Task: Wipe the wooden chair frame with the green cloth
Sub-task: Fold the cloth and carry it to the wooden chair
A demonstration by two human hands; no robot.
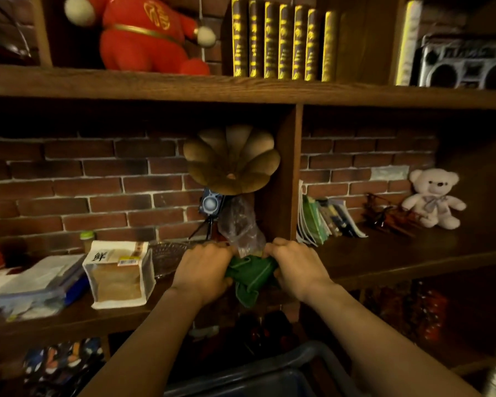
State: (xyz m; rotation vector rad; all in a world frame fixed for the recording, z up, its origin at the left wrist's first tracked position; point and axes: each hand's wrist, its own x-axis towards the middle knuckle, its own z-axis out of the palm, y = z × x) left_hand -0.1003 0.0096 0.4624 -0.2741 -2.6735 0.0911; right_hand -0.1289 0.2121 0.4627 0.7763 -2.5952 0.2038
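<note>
Facing a wooden shelf unit (281, 94) backed by brick; bread bag (118, 275) on the middle shelf, left of the hands. Left hand (202, 272) and right hand (297, 267) both clenched on the bunched green cloth (251, 275), held between them at the shelf edge; clear plastic bag (241, 224) just behind.

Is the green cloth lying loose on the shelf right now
No, both the left hand and the right hand grip the green cloth.

Both forearms bare, no sleeves; left hand (202, 270) and right hand (297, 267) ungloved, ringless
</note>
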